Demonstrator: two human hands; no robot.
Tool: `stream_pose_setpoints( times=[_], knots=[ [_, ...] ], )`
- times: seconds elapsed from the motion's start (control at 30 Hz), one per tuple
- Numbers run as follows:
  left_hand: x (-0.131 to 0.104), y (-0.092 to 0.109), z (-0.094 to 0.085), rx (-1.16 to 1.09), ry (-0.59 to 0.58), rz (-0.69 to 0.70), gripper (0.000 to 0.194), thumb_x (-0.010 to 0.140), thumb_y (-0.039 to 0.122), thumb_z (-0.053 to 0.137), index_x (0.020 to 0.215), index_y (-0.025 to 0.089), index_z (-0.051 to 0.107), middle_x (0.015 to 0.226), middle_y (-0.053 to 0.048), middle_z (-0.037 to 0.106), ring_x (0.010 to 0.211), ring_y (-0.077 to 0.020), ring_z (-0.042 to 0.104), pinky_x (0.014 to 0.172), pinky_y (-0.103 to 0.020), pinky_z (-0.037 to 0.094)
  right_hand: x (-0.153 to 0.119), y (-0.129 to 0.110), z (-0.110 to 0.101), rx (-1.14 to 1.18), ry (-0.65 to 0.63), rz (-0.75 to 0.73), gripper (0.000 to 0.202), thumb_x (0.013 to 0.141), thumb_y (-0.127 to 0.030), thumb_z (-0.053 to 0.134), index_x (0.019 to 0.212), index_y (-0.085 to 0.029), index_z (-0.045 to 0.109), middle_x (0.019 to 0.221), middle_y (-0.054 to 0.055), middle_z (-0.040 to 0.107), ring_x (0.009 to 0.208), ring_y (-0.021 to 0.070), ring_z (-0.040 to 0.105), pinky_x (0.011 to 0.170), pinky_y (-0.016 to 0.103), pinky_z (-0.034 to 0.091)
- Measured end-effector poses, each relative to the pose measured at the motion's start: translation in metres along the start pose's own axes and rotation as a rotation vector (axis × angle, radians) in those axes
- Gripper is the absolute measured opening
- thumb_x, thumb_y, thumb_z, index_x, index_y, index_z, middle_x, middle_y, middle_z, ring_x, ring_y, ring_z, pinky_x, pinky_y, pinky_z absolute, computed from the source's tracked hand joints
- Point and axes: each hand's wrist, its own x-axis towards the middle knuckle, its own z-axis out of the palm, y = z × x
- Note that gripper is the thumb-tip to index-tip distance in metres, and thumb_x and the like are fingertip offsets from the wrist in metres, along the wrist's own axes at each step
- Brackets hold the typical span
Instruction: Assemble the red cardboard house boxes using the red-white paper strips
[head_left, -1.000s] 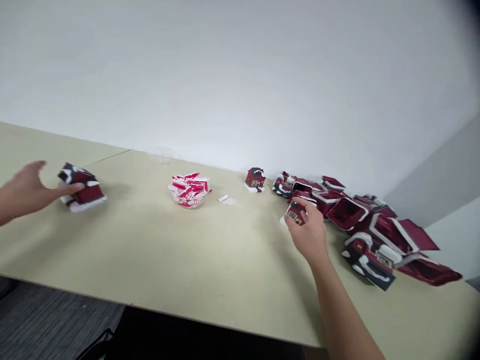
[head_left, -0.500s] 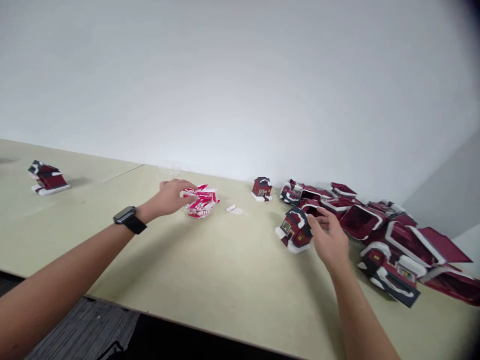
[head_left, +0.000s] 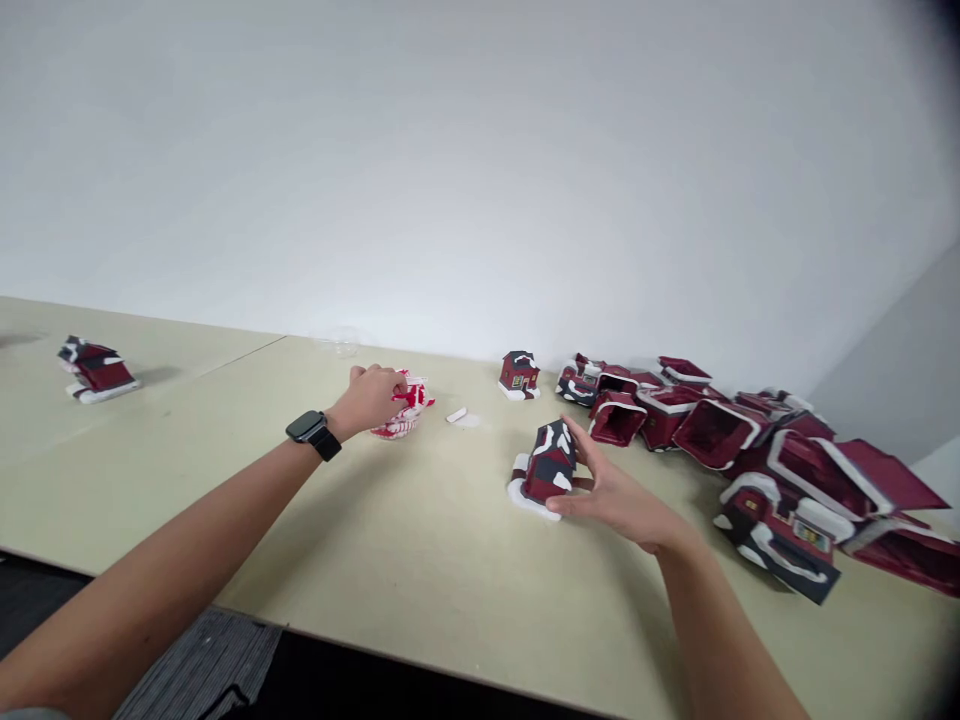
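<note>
My right hand (head_left: 600, 485) holds a small dark red house (head_left: 550, 465) with a dark, snow-trimmed roof, thumb and fingers on its right side. The house is at the middle of the table, its white base toward the left. My left hand (head_left: 375, 398), with a black watch on the wrist, reaches into a clear round dish of red-and-white pieces (head_left: 405, 418). Its fingers are bent and pressed together at the pieces; what they grip is too small to tell.
Another small house (head_left: 519, 375) stands behind, near the wall. A heap of red houses and open boxes (head_left: 716, 433) spreads along the right. One more house (head_left: 97, 370) sits far left. A small white strip (head_left: 457, 414) lies mid-table beside the dish.
My right hand has moved left and the house beside it has moved left and turned. My left hand has moved right, and its fingers have closed down among the red-and-white pieces.
</note>
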Motion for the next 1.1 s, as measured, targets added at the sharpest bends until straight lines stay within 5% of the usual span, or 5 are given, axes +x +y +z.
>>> stream_pose_setpoints(
  times=[0.23,0.57,0.8,0.9,1.1],
  knots=[
    [0.008,0.002,0.006,-0.003,0.021,-0.016,0.024,0.085,0.024,0.046,0.087,0.02,0.07,0.103,-0.012,0.071,0.107,-0.03,0.06,0.093,-0.044,0.034,0.012,0.003,0.015,-0.039,0.103,-0.052,0.1,0.067,-0.037,0.086,0.147,-0.027,0.028,0.144,0.013,0.05,0.119,0.0271,0.061,0.097,0.039,0.054],
    [0.011,0.002,0.012,0.019,0.042,-0.043,0.019,0.086,0.025,0.05,0.084,0.019,0.068,0.097,-0.013,0.072,0.101,-0.0302,0.061,0.091,-0.044,0.034,0.014,0.006,0.017,0.005,0.098,-0.062,0.096,0.066,-0.035,0.087,0.144,-0.03,0.031,0.138,0.011,0.054,0.112,0.0256,0.065,0.093,0.04,0.054],
    [-0.004,0.012,0.005,-0.143,0.308,-0.037,0.027,0.094,0.033,0.049,0.11,0.019,0.066,0.106,-0.011,0.074,0.102,-0.0267,0.064,0.102,-0.046,0.037,0.018,0.009,0.018,0.013,0.139,-0.068,0.095,0.065,-0.031,0.089,0.142,-0.03,0.035,0.139,0.01,0.054,0.112,0.026,0.064,0.095,0.042,0.052],
    [-0.016,0.033,0.0,-0.34,0.32,0.077,0.027,0.098,0.037,0.049,0.114,0.022,0.064,0.107,-0.006,0.073,0.094,-0.021,0.066,0.087,-0.034,0.046,0.018,0.01,0.016,0.099,0.142,-0.088,0.096,0.062,-0.027,0.092,0.142,-0.031,0.039,0.139,0.009,0.056,0.117,0.0267,0.062,0.1,0.043,0.05],
    [-0.047,0.099,0.013,-0.405,0.232,0.578,0.024,0.102,0.032,0.047,0.107,0.021,0.068,0.1,-0.005,0.071,0.09,-0.015,0.065,0.08,-0.027,0.048,0.013,0.006,0.02,0.292,-0.091,-0.149,0.077,0.068,-0.025,0.09,0.135,-0.029,0.051,0.135,0.005,0.063,0.121,0.0251,0.06,0.102,0.039,0.048]
  ],
)
